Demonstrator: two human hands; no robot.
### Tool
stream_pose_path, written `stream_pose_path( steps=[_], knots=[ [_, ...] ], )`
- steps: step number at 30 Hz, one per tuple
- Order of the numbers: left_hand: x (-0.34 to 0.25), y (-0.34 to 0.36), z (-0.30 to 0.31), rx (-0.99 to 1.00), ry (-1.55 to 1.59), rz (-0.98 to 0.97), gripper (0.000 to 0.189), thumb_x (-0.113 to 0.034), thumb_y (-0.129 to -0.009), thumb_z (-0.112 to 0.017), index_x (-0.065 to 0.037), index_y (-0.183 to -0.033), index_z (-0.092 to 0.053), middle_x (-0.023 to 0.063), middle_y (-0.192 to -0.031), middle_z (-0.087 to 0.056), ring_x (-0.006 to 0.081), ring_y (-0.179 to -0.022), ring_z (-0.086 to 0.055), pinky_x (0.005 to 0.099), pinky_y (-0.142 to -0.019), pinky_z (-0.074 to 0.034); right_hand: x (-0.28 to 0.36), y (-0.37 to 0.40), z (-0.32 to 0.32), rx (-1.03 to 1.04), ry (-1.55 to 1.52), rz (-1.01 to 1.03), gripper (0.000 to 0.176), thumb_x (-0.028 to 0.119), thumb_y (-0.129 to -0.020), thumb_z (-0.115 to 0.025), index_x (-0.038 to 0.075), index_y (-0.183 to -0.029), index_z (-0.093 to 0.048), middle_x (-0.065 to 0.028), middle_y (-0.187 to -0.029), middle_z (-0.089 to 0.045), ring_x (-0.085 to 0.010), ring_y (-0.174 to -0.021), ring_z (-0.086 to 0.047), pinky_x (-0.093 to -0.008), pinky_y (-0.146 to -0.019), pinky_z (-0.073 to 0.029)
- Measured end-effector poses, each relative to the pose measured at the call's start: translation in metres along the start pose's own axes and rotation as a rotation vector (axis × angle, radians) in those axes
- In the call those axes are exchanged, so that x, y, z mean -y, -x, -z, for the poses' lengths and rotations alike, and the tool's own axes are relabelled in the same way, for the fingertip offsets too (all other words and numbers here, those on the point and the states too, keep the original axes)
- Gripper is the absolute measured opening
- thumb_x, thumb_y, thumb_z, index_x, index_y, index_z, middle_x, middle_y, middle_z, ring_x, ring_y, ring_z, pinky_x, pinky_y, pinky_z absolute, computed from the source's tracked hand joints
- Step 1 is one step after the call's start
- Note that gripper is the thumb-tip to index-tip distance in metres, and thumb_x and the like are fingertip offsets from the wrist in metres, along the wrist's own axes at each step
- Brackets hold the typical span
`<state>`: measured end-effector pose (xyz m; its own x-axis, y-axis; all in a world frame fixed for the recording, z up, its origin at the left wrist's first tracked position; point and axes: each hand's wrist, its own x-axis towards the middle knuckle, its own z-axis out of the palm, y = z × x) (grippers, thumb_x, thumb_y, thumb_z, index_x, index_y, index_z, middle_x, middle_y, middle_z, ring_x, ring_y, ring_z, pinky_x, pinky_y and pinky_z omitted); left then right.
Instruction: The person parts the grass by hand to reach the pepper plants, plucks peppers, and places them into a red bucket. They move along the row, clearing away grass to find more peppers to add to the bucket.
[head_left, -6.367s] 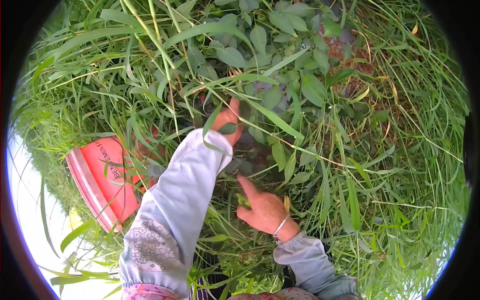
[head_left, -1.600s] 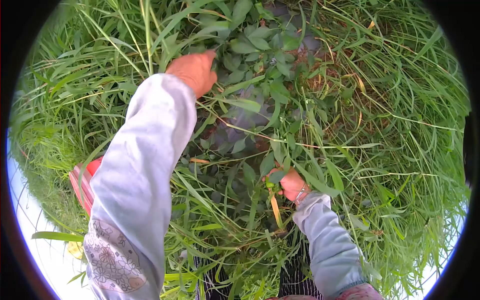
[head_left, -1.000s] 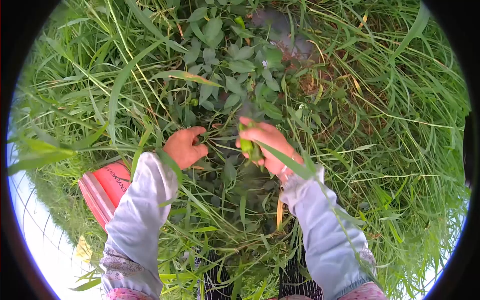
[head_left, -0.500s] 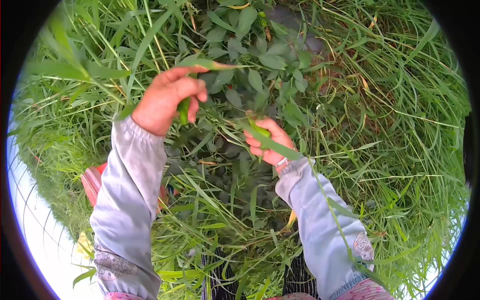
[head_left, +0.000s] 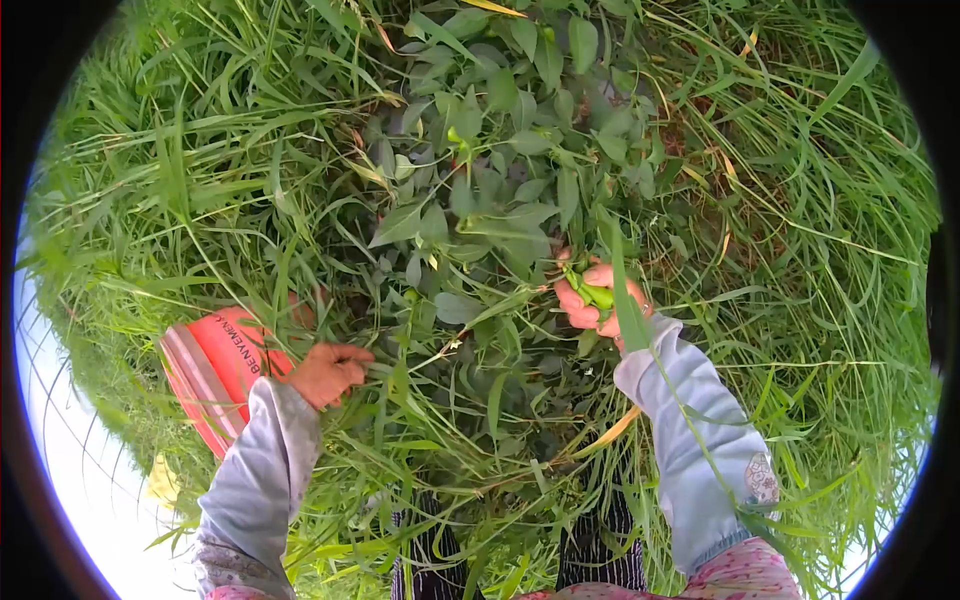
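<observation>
My right hand (head_left: 590,300) is closed around several green peppers (head_left: 597,295), which stick out between thumb and fingers. A long grass blade crosses in front of that hand. Low on the left, my left hand (head_left: 333,375) is beside a red bucket (head_left: 228,350) with dark lettering. Its fingers are curled and point right into the grass; whether anything is in them is hidden. Between and beyond the hands stands a leafy pepper plant (head_left: 520,130), with a small green pepper (head_left: 455,136) showing among its leaves.
Tall grass (head_left: 800,220) surrounds the plant on both sides and hangs across the forearms. A yellowed blade (head_left: 605,437) lies near my striped trouser legs (head_left: 600,540). Something yellow (head_left: 163,482) is at the lower left edge.
My left hand, which held a green pepper above the plant, has dropped down to the bucket. My right hand has shifted right and slightly down, still gripping peppers. More of the bucket shows.
</observation>
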<state>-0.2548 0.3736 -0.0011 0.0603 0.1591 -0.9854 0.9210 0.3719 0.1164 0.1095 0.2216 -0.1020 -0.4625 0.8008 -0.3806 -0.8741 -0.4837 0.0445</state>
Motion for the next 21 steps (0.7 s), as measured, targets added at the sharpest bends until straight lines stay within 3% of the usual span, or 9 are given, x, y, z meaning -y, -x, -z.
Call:
stream_pose_path(
  steps=[1,3,5,7,11,15,16,18,21],
  knots=[
    [-0.012,0.001,0.000,-0.075,0.085,-0.004,0.032,-0.013,-0.074,-0.054,-0.004,-0.103,-0.064,0.0030,-0.069,-0.059,0.0074,-0.053,-0.051,0.0221,-0.041,-0.042,-0.001,0.001,0.001,-0.016,0.005,-0.008,0.031,0.021,-0.086,-0.048,0.006,-0.113,-0.047,-0.0109,-0.077,-0.051,-0.0131,-0.053,-0.046,-0.0241,-0.043,-0.037],
    [-0.045,-0.006,0.004,-0.208,0.163,-0.166,0.035,-0.016,-0.074,-0.054,-0.004,-0.106,-0.062,0.0079,-0.069,-0.061,0.0154,-0.054,-0.055,0.0287,-0.048,-0.046,-0.001,-0.001,0.002,-0.034,0.017,-0.031,0.030,0.021,-0.086,-0.048,0.006,-0.112,-0.047,-0.0110,-0.076,-0.051,-0.0133,-0.052,-0.046,-0.0241,-0.043,-0.037],
    [-0.089,-0.018,0.006,-0.523,-0.431,-0.442,0.040,-0.019,-0.073,-0.056,-0.004,-0.110,-0.056,0.0222,-0.080,-0.061,0.0364,-0.078,-0.060,0.0403,-0.074,-0.047,-0.002,-0.002,-0.002,-0.093,-0.002,-0.050,0.031,0.022,-0.086,-0.048,0.006,-0.113,-0.047,-0.0110,-0.076,-0.051,-0.0135,-0.052,-0.045,-0.0238,-0.042,-0.036],
    [-0.124,-0.039,0.005,-0.668,-0.545,-0.688,0.045,-0.018,-0.073,-0.057,-0.005,-0.116,-0.052,0.0227,-0.093,-0.061,0.0366,-0.084,-0.059,0.0422,-0.076,-0.046,-0.003,-0.005,0.001,-0.077,0.026,-0.045,0.033,0.023,-0.085,-0.049,0.006,-0.114,-0.047,-0.0111,-0.076,-0.051,-0.0137,-0.052,-0.046,-0.0237,-0.042,-0.035],
    [-0.108,-0.156,0.016,-0.175,-0.950,-0.452,0.032,-0.023,-0.071,-0.064,-0.009,-0.099,-0.062,0.0171,-0.091,-0.062,0.0346,-0.080,-0.060,0.0386,-0.071,-0.048,-0.003,-0.006,-0.002,-0.135,0.148,0.001,0.038,0.026,-0.083,-0.052,0.006,-0.115,-0.046,-0.0097,-0.075,-0.051,-0.0122,-0.051,-0.045,-0.0233,-0.039,-0.033],
    [-0.111,-0.099,0.014,0.272,-1.262,-0.663,0.029,-0.024,-0.073,-0.063,-0.010,-0.099,-0.063,0.0159,-0.091,-0.063,0.0334,-0.079,-0.060,0.0364,-0.072,-0.048,-0.006,-0.009,0.013,-0.156,0.089,-0.036,0.039,0.020,-0.081,-0.053,0.012,-0.119,-0.050,-0.0132,-0.073,-0.050,-0.0153,-0.048,-0.042,-0.0261,-0.042,-0.036],
    [-0.075,-0.093,0.007,-0.005,-1.006,-0.809,0.028,-0.018,-0.072,-0.064,-0.009,-0.098,-0.065,0.0146,-0.089,-0.063,0.0311,-0.077,-0.060,0.0359,-0.072,-0.047,-0.007,-0.007,0.012,-0.166,0.096,-0.037,0.040,0.020,-0.081,-0.053,0.012,-0.119,-0.050,-0.0130,-0.072,-0.049,-0.0152,-0.048,-0.042,-0.0260,-0.042,-0.035],
    [-0.094,-0.027,-0.013,0.098,-0.676,-0.484,0.032,-0.018,-0.070,-0.067,-0.010,-0.100,-0.065,0.0162,-0.078,-0.062,0.0292,-0.072,-0.062,0.0342,-0.066,-0.048,-0.004,-0.009,0.002,-0.174,0.120,-0.043,0.041,0.021,-0.080,-0.053,0.011,-0.120,-0.050,-0.0126,-0.071,-0.049,-0.0149,-0.047,-0.041,-0.0257,-0.041,-0.034],
    [-0.076,0.012,-0.046,-0.101,-0.606,-0.563,0.034,-0.023,-0.073,-0.061,-0.003,-0.101,-0.059,0.0202,-0.074,-0.061,0.0353,-0.071,-0.061,0.0399,-0.066,-0.049,-0.002,-0.014,-0.017,-0.277,0.317,-0.069,0.049,0.021,-0.079,-0.054,0.006,-0.125,-0.044,-0.0116,-0.070,-0.051,-0.0137,-0.047,-0.042,-0.0260,-0.041,-0.033]
  ],
)
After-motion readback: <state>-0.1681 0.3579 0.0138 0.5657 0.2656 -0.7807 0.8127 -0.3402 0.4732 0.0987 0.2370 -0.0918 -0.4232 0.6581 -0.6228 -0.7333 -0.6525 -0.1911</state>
